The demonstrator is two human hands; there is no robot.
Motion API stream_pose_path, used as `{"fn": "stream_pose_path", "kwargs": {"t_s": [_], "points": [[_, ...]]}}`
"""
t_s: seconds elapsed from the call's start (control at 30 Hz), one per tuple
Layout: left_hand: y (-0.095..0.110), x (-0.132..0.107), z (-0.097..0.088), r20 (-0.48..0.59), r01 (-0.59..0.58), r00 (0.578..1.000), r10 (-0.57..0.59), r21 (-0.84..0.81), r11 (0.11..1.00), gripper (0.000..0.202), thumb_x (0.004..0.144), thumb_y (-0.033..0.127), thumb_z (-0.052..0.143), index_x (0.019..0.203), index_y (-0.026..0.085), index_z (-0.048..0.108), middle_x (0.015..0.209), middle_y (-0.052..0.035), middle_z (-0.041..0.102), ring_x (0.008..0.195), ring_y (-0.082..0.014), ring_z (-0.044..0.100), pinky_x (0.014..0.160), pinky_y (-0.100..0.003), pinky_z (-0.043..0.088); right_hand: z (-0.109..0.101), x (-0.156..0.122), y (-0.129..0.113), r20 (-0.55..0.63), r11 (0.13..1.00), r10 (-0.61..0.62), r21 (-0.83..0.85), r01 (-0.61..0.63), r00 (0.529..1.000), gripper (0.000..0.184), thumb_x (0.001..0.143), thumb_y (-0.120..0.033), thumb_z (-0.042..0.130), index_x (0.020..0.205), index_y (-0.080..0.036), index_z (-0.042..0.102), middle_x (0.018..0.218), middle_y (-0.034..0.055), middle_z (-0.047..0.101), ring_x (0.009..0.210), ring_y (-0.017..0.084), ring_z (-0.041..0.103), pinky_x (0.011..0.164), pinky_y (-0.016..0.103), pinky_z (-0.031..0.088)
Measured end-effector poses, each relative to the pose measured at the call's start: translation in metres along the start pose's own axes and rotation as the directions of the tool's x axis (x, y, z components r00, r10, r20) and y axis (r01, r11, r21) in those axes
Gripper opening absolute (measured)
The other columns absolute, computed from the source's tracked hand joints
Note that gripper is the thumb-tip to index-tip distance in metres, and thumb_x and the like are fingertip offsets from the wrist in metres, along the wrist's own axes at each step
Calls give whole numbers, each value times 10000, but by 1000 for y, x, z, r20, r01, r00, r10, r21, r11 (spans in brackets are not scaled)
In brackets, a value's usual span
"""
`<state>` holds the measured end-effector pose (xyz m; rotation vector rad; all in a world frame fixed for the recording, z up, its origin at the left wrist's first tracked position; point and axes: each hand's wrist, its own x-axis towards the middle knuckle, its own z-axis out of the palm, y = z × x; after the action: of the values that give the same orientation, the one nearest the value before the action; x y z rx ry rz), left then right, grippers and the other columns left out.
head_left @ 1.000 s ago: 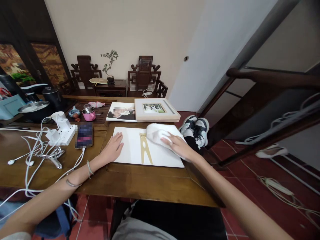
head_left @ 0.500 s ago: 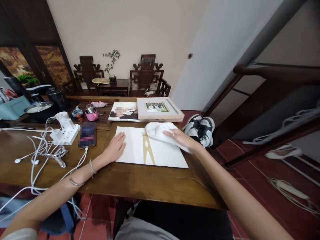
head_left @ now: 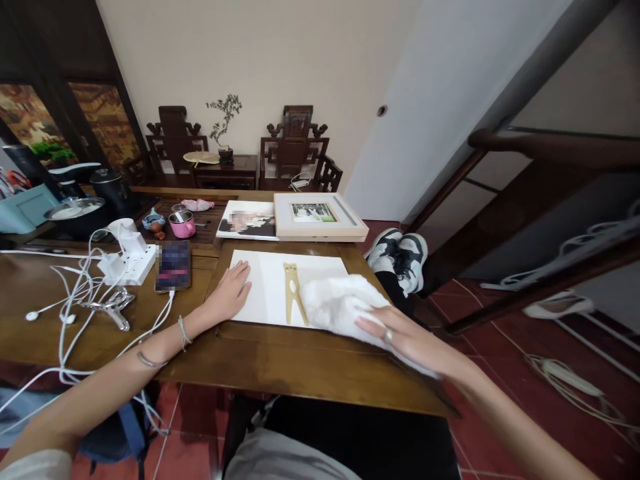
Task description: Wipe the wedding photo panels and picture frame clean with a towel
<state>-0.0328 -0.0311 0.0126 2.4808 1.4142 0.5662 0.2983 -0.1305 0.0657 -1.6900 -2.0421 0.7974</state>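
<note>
A flat white panel [head_left: 263, 283] with a dark lower edge lies on the wooden table. On its face is a gold, long-legged cat shape [head_left: 290, 293]. My left hand [head_left: 230, 293] rests with outstretched fingers on the panel's left edge. My right hand [head_left: 400, 333] grips a fluffy white cloth [head_left: 337, 300], fingers pressed into it. The cloth covers the panel's lower right part and hangs past its edge onto the table. Its near end trails under my right wrist.
Behind the panel lie a light wooden picture frame [head_left: 320, 233] and a photo print [head_left: 240, 230]. To the left are a phone [head_left: 173, 267], a power strip [head_left: 143, 263], tangled white cables and a pink cup [head_left: 183, 227]. Sneakers [head_left: 400, 253] show beyond the table's right side.
My right hand has drawn the cloth toward me and to the right, from the panel's upper right to its lower right corner. My left hand stays on the left edge.
</note>
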Motion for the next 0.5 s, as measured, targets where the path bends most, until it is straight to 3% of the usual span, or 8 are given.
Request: {"fn": "stream_pose_path", "kwargs": {"t_s": [0.07,0.13,0.23,0.33,0.43,0.5], "points": [[0,0,0,4,3,1000,-3,4,1000,499,913,319,293,1337,69,376,1455,-161,321,1380,-239,217,1124,-451,189,-1,-14,-1,48,999,39,12,-40,998,567,748,-718,415,854,-228,680,969,92,669,1004,324,558,939,434,381],[0,0,-1,8,5,1000,-5,10,1000,497,914,319,293,1339,76,375,1456,-157,320,1382,-236,211,1125,-447,186,-1,-10,-2,83,997,33,64,-38,996,565,756,-717,407,789,-214,664,921,80,670,946,307,570,909,412,402],[1,0,-2,26,6,1000,-7,23,1000,504,915,316,287,1344,63,366,1458,-162,314,1383,-239,208,1126,-445,183,-2,27,-1,86,980,-44,198,26,995,539,782,-683,413,700,-193,622,837,54,671,851,273,578,846,385,431],[2,0,-4,35,-5,999,4,29,1000,499,918,313,280,1347,73,359,1460,-158,312,1382,-236,210,1123,-452,188,-2,80,3,34,945,-63,323,49,997,527,783,-659,437,762,-171,632,864,57,681,844,272,582,811,386,442],[2,0,-4,37,-6,999,5,25,1000,493,919,317,284,1345,83,362,1458,-155,317,1381,-233,214,1123,-451,188,-1,119,5,-78,952,-6,305,29,997,544,784,-648,435,863,-155,652,944,79,686,910,290,586,832,391,432],[1,0,-4,37,0,999,-1,22,1000,494,919,323,284,1345,85,363,1459,-153,315,1382,-234,211,1125,-451,186,3,127,2,-150,966,12,256,27,989,545,792,-639,424,895,-157,658,1012,93,677,996,309,565,896,404,395]]}}
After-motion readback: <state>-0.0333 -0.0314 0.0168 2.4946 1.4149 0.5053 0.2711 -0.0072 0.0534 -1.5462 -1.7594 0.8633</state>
